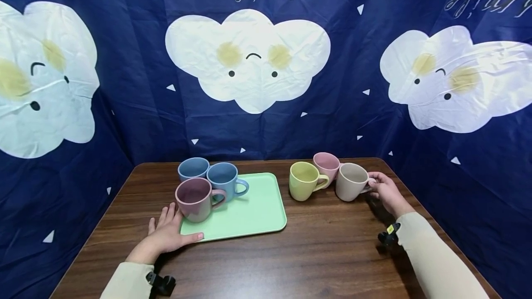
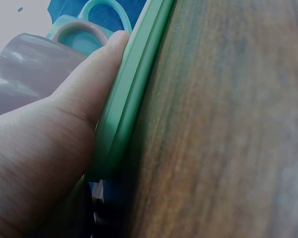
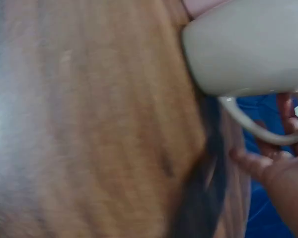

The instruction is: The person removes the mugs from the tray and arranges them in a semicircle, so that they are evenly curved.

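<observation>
My left hand (image 1: 166,232) rests at the near left corner of the light green tray (image 1: 253,213), fingers spread, with its thumb (image 2: 97,74) along the tray's rim. On the tray, a mauve mug (image 1: 194,201) stands right by those fingers. Behind it are a blue mug (image 1: 223,181) and another blue mug (image 1: 193,168). At the right, my right hand (image 1: 387,193) holds the handle (image 3: 260,131) of a cream mug (image 1: 351,183), with fingertips showing through the loop in the right wrist view. The mug stands upright.
Left of the cream mug stand a yellow mug (image 1: 302,182) and, farther back, a pink mug (image 1: 327,164). All this is on a brown wooden table (image 1: 266,266). A dark blue cloth (image 1: 349,128) with cloud prints hangs behind and along both sides.
</observation>
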The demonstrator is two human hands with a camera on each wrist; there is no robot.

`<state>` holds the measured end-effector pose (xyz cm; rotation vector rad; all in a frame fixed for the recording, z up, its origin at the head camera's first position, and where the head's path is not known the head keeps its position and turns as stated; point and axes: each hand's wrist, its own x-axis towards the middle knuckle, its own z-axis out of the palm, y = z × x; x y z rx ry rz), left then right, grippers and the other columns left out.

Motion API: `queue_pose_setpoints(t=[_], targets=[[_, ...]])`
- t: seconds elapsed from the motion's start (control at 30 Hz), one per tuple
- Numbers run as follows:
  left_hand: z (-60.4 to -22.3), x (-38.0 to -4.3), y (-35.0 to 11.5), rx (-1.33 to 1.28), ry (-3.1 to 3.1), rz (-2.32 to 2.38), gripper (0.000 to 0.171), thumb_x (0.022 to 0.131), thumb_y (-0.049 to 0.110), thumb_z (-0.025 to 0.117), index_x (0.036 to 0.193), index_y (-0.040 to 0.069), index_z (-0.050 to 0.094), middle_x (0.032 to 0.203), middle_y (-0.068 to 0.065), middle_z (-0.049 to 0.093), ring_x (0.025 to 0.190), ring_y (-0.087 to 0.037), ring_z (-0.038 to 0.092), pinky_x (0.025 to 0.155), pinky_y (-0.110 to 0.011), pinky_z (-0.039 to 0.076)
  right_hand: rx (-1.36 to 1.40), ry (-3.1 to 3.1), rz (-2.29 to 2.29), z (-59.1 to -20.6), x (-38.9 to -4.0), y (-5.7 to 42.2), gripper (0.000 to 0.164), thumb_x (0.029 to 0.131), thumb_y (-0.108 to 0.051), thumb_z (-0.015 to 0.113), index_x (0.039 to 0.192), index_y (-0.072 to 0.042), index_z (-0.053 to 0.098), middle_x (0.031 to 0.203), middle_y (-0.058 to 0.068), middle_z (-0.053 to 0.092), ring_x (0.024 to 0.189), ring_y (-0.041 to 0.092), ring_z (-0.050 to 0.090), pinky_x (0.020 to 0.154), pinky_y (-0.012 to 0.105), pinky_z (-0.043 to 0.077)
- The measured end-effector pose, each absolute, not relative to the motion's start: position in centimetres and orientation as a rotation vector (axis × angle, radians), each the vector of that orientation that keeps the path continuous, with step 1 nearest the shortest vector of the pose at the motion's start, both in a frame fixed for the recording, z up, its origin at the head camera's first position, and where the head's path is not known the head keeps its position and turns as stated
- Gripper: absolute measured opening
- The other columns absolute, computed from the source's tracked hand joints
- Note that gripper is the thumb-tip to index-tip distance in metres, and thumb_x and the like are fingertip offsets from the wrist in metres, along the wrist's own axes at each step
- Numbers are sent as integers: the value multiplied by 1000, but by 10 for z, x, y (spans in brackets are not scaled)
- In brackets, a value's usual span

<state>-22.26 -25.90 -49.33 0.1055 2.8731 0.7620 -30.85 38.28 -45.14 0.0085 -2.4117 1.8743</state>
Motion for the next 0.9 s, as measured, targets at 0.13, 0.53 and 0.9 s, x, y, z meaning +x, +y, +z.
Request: queue_pose_setpoints(t=[0.13, 0.53, 0.9], targets=[[-500, -225, -263, 101, 2884, 766, 137, 70, 83, 68, 158, -7, 13, 159, -42, -3, 145, -61, -8, 103, -80, -15, 16, -2371, 1680, -432, -312, 374, 34, 106, -7, 49, 131, 16, 47, 98, -14, 65, 90, -4, 56, 81, 17, 46], [-509, -229, -264, 106, 2905, 783, 140, 68, 85, 68, 157, -9, 15, 158, -43, -1, 145, -62, -6, 102, -80, -16, 323, -2146, 1606, -362, -327, 267, 32, 104, -3, 54, 128, 17, 53, 126, 39, 58, 103, 4, 60, 92, 12, 42], [-497, -225, -261, 105, 2867, 782, 133, 73, 77, 71, 157, -8, 14, 158, -44, -3, 145, -61, -8, 104, -79, -15, 491, -2097, 1759, -358, -334, 164, 28, 102, -3, 57, 127, 12, 57, 124, 31, 63, 115, 27, 63, 90, 16, 46]])
